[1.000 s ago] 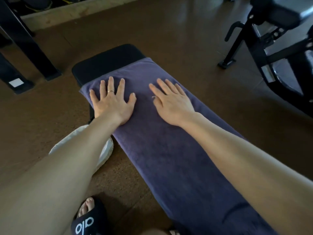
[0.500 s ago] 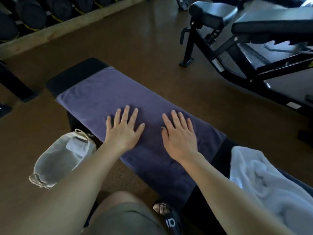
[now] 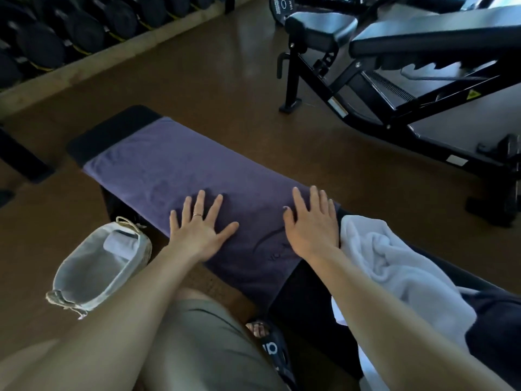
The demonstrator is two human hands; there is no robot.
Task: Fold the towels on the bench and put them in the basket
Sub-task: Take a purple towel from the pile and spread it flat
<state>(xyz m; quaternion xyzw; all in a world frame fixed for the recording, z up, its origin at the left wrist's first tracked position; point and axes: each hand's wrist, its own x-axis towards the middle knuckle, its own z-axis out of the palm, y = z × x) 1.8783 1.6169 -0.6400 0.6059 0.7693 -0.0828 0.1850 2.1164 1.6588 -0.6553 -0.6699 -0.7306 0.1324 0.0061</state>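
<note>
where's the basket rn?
In the head view the basket sits on the floor at lower left, beside the bench and just left of the left hand.

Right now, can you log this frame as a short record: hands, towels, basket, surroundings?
left hand: flat, fingers spread, pressing on the purple towel
right hand: flat on the same towel, near its end
purple towel: spread lengthwise along the bench
white towel: crumpled, unfolded, on the bench beside the right hand
basket: on the floor left of the bench, one rolled light towel inside
background: dumbbell rack, incline bench
</note>
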